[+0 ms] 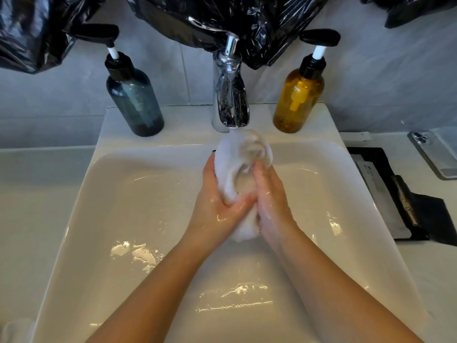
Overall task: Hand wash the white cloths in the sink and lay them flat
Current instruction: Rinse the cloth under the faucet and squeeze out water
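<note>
A wet, bunched white cloth [241, 154] is held upright over the white sink [118, 219], its top right under the chrome tap [231, 95], where water runs onto it. My left hand [217, 204] grips the cloth from the left, thumb across its front. My right hand [269, 201] clasps it from the right. The cloth's lower end [243, 233] pokes out below both palms. Water wets the basin floor.
A dark blue pump bottle [134, 100] stands left of the tap and an amber pump bottle [298, 100] right of it. A phone [435, 152] and a dark tray [385, 189] lie on the right counter. Another white cloth [14, 329] shows at the bottom left. Black plastic hangs above.
</note>
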The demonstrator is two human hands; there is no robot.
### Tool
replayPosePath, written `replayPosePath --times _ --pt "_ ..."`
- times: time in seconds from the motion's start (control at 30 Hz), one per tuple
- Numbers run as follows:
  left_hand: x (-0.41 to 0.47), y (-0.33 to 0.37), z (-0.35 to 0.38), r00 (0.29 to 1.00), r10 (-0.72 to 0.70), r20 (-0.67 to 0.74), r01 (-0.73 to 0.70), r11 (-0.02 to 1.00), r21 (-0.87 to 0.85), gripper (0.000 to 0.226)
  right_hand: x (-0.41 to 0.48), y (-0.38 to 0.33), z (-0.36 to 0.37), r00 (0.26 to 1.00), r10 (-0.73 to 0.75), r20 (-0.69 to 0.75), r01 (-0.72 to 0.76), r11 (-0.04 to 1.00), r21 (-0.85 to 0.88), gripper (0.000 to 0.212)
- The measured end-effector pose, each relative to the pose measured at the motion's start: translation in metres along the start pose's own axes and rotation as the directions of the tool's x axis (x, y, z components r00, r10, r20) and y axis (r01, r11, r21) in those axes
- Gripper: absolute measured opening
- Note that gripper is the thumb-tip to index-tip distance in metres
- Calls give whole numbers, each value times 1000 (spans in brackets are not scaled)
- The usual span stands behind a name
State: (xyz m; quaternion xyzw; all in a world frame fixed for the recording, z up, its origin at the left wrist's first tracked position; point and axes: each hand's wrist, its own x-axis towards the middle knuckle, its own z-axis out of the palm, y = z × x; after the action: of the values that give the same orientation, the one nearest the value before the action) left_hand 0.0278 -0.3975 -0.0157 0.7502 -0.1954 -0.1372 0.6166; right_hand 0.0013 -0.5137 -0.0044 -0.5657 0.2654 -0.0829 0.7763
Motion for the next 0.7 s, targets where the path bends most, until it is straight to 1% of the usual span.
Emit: replayPosePath --times 0.03,0.07,0.1,0.13,0.17,0.2,0.23,0.27,0.3,0.33,0.37,0.43,0.5,0.53,0.6,0.67,0.7 --pt "2 0 0 1000 -12 -16 12 1000 17 82 1 1 0 1000 20 5 -20 999 26 34" --pt "5 0 1 998 -18 -53 21 998 55 73 0 0 2 999 47 14 -48 997 65 37" --pt "10 -2 2 994 -30 -106 41 994 101 58 2 2 2 998 58 33 -61 994 89 42" --pt "16 -4 1 987 -38 -156 62 987 149 38 4 2 2 997 55 54 -60 993 100 44" --pt "21 -4 0 981 -64 -183 94 983 158 19 4 2 1 996 38 78 -44 996 79 41" --pt "24 -2 0 977 -80 -196 108 985 137 14 3 1 1 994 28 107 -34 998 62 37" --pt "24 -2 0 976 -84 -202 107 989 105 23 3 0 1 989 28 147 -35 998 46 36" --pt "20 0 0 976 -92 -197 111 990 88 35 2 0 2 984 35 177 -42 998 36 41" --pt "14 4 -1 977 -84 -194 105 989 100 43 2 1 2 981 48 187 -51 999 9 49" --pt "9 5 -1 980 -64 -187 89 988 125 44 3 1 4 983 67 171 -65 998 -12 54" --pt "5 5 -1 984 -30 -173 56 988 145 44 3 1 5 987 80 141 -78 997 -19 53" --pt "8 5 -1 984 24 -179 2 989 146 38 5 3 4 995 62 80 -60 998 -20 47" --pt "16 2 0 986 31 -161 0 983 186 45 6 6 3 998 29 58 -27 999 -41 43" --pt "17 0 1 988 2 -156 26 984 174 44 6 7 3 998 10 57 -7 999 -43 42" --pt "14 0 3 979 -118 -168 135 987 93 39 4 8 3 998 -21 56 22 999 -29 42" --pt "11 5 5 948 -224 -226 235 972 26 43 2 8 5 998 -28 62 30 999 -27 41" --pt "13 4 3 936 -245 -254 251 968 -11 42 2 9 5 996 -39 75 41 999 -29 39"
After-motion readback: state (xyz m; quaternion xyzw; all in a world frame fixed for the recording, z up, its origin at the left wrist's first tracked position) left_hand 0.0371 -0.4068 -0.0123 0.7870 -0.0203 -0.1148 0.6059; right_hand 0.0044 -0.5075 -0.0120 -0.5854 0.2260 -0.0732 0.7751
